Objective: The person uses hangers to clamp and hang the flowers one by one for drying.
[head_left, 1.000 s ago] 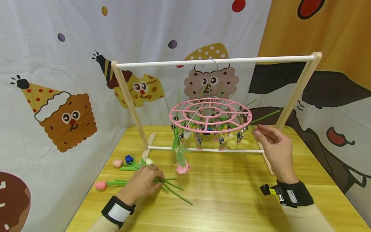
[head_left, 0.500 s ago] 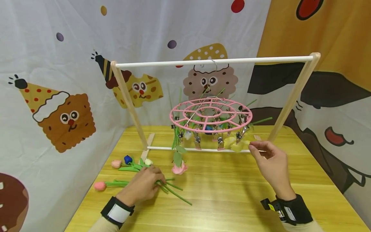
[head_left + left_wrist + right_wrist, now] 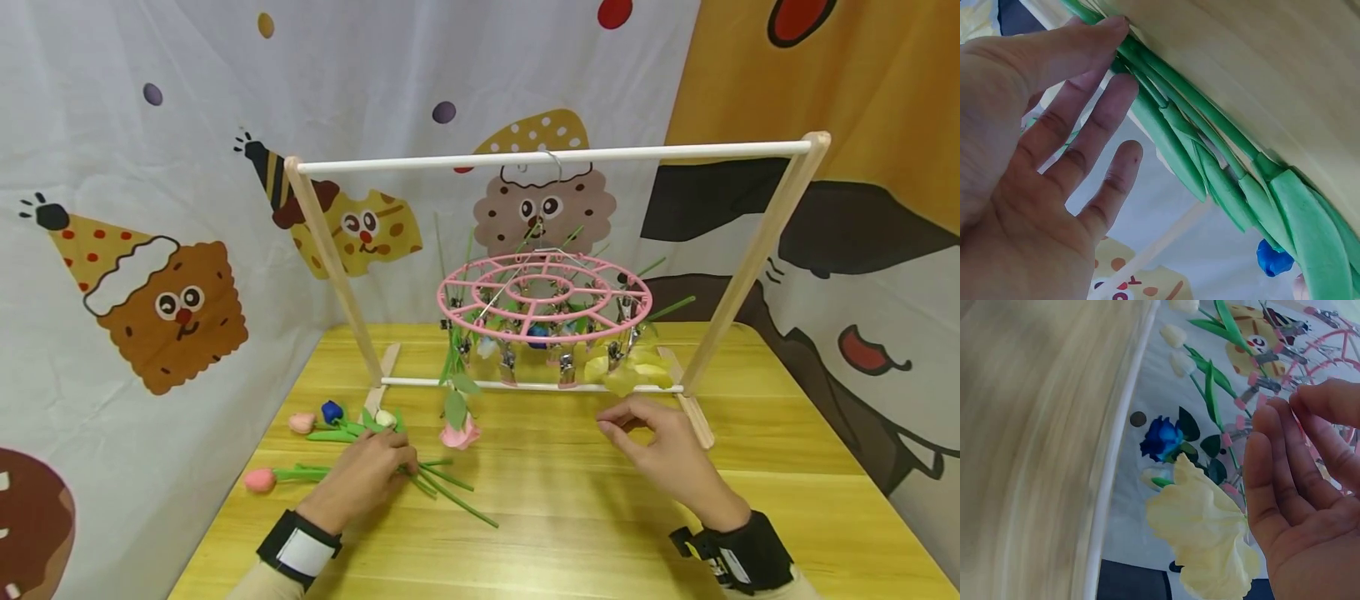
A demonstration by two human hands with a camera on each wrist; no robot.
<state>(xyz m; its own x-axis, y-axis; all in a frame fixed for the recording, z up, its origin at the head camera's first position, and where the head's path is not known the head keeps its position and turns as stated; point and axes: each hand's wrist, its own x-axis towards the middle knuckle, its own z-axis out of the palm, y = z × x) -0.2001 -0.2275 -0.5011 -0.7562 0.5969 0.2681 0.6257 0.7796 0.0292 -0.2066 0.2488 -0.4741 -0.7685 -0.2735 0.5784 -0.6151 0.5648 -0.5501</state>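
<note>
At the table's left, my left hand [image 3: 369,473] lies over a bunch of green tulip stems [image 3: 453,492]. In the left wrist view its thumb and index finger pinch the stems [image 3: 1166,81], while the other fingers stay extended. Pink, blue [image 3: 332,412] and white tulip heads show beyond that hand; another pink tulip [image 3: 260,481] lies nearer. My right hand [image 3: 667,454], fingers relaxed and holding nothing, is in the air below the pink round clip hanger [image 3: 536,337]. A yellow flower [image 3: 648,369] hangs head-down from the hanger just above this hand.
The hanger hooks onto the white top bar [image 3: 420,165] of a wooden stand [image 3: 757,258]. From it hang a pink rose [image 3: 459,433], a blue rose [image 3: 1161,439] and several white tulips [image 3: 1182,364]. Clips [image 3: 567,369] dangle from its rim. A low bar [image 3: 540,387] crosses behind.
My right hand has moved left and down, from beside the hanger's right edge to below it. The yellow flower and its stem have shifted. My left hand has barely moved.
</note>
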